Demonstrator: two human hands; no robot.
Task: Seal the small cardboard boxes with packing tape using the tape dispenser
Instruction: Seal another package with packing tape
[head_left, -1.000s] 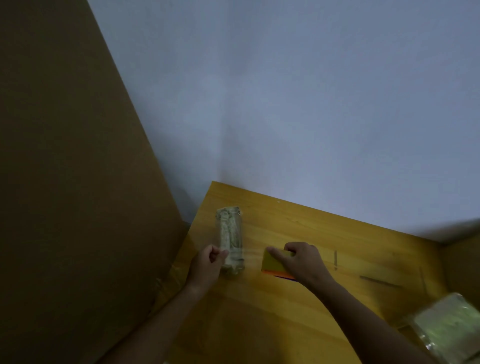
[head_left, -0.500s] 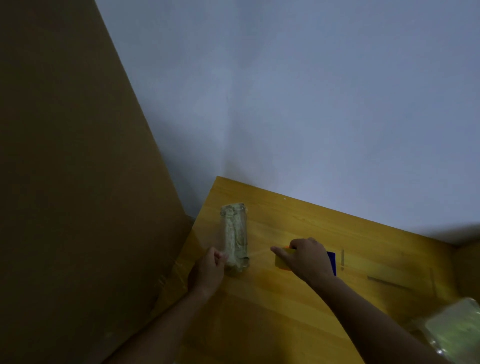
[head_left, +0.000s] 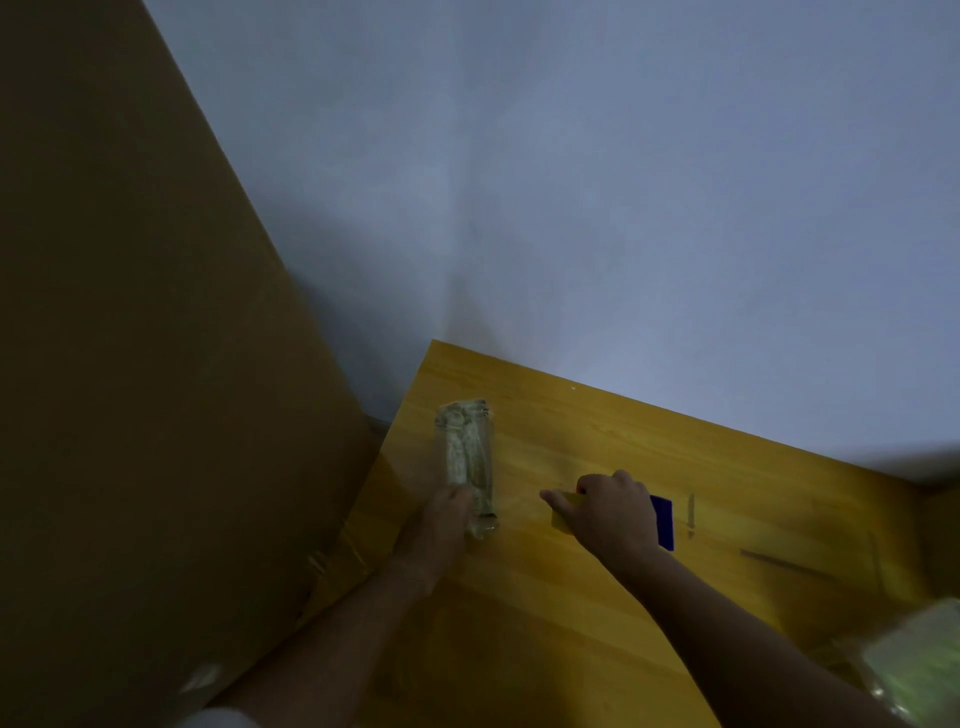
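The view is dim. A long pale package (head_left: 466, 452) wrapped in clear film lies on the wooden table (head_left: 571, 639), near its left edge. My left hand (head_left: 444, 525) grips the package's near end. To the right, my right hand (head_left: 610, 512) curls over the tape dispenser (head_left: 663, 519), which shows a yellow part by my thumb and a blue part behind my knuckles. The dispenser sits low on the table, a short gap from the package. I cannot tell whether tape runs between them.
A big brown cardboard sheet (head_left: 156, 364) leans along the left, against the table's edge. A pale wall rises behind the table. A clear plastic pack (head_left: 924, 665) lies at the bottom right. Two thin dark marks (head_left: 690, 514) lie right of the dispenser.
My left hand has slid up onto the package's near end. The dispenser has turned under my right hand: its blue side now shows where an orange edge showed before.
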